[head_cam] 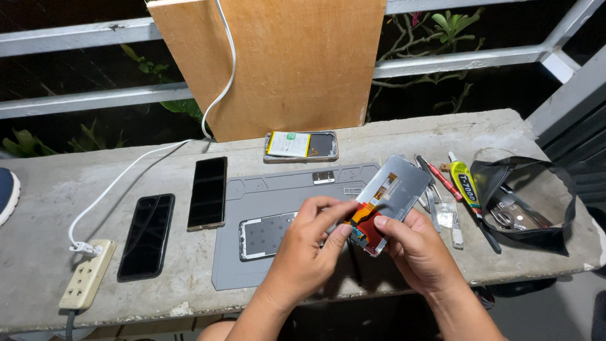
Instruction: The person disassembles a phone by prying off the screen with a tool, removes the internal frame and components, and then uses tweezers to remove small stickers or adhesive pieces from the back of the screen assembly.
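Both hands are closed on one thing, a phone display panel (392, 196) with an orange flex cable at its lower end. The left hand (312, 237) pinches the cable end between thumb and forefinger; the other fingers are curled. The right hand (413, 243) holds the panel from below, with its thumb pressed on the lower edge. The panel is tilted, lifted above the table.

Just under the left fingers lies one grey work mat (252, 265), and on it one open phone frame (265, 235). Left of the fingers, well apart, I count two dark phones (147, 235) lying flat beside each other, and further left one power strip (87, 273) with a white cable plugged in.

Right of the right fingers there is a small group of tools (442, 189), among them one glue tube (464, 180). Beyond these stands one black pouch (543, 189), open; inside are some metal tools, which I cannot count.

Behind the fingers lies one opened phone with battery (300, 146), and behind it one wooden board (284, 63) leans on the railing.
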